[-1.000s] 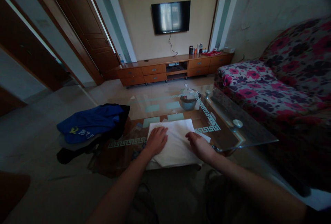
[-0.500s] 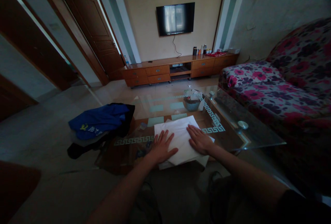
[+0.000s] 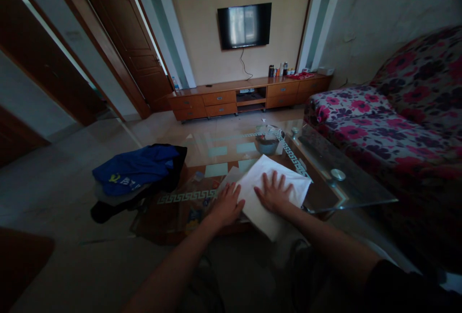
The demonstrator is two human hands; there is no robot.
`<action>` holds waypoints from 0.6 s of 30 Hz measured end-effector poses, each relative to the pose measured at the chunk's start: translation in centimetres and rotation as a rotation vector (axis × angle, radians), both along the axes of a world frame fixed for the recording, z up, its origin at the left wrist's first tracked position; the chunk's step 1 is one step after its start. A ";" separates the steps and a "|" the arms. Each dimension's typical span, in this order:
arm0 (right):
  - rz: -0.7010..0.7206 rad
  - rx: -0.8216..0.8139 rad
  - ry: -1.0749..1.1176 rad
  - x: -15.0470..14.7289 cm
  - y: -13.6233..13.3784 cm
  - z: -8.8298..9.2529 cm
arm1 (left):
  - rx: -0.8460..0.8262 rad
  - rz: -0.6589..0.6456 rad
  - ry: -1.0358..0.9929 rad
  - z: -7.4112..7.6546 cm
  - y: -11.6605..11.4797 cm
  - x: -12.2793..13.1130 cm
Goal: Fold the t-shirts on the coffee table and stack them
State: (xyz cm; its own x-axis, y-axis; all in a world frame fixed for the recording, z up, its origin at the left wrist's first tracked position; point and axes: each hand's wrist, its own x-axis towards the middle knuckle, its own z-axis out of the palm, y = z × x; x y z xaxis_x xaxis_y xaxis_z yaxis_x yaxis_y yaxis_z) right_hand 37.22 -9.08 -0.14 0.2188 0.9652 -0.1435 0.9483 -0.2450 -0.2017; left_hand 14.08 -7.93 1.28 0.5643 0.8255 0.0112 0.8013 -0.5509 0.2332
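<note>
A folded white cloth or sheet [image 3: 265,207] lies turned at an angle on the near edge of the glass coffee table [image 3: 364,192]; I cannot tell whether it is fabric or paper. My right hand [image 3: 274,192] rests flat on top of it with fingers spread. At its left edge is my left hand [image 3: 227,204], palm down, fingers stretched out and slightly apart. The white piece's near corner hangs past the table edge. Beneath my left hand, what the fingertips touch is partly hidden.
Blue and black clothing [image 3: 137,171] is heaped on the table's left end. A small basket [image 3: 267,144] with crumpled white stuff stands toward the far side. Beyond are a low wooden TV cabinet [image 3: 220,103] and, at right, a flowered sofa [image 3: 390,115].
The white piece has turned and shifted to the right, with my right hand spread wider on it. My left hand has come to its left edge.
</note>
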 end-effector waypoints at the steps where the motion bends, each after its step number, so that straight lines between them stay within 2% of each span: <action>1: 0.080 -0.008 0.012 1.4 0.7 0.3 | -0.003 -0.044 -0.018 0.6 -0.5 0.4; 3: 0.237 0.017 -0.013 4.2 2.0 0.9 | -0.030 -0.212 -0.059 2.0 -1.5 1.1; 4: 0.231 0.028 -0.049 5.2 2.4 1.3 | -0.044 -0.298 -0.080 2.6 -1.9 1.3; 6: 0.119 0.042 -0.114 5.7 2.7 1.7 | -0.046 -0.402 -0.100 3.6 -2.2 1.6; 9: -0.060 0.093 -0.142 3.2 1.6 1.6 | 0.045 -0.379 -0.056 3.8 -1.8 1.7; 11: -0.040 0.117 -0.100 0.7 0.4 1.1 | 0.113 -0.342 -0.001 3.4 -1.3 1.7; 13: -0.061 0.064 -0.028 -1.3 -0.4 0.4 | 0.166 -0.326 0.038 3.0 -1.1 1.8; 15: -0.102 0.019 0.023 -1.9 -0.7 -0.3 | 0.214 -0.319 0.057 2.8 -1.0 1.9; 18: -0.159 0.032 0.048 -0.2 -0.2 -1.1 | 0.275 -0.278 0.049 2.8 -1.0 1.8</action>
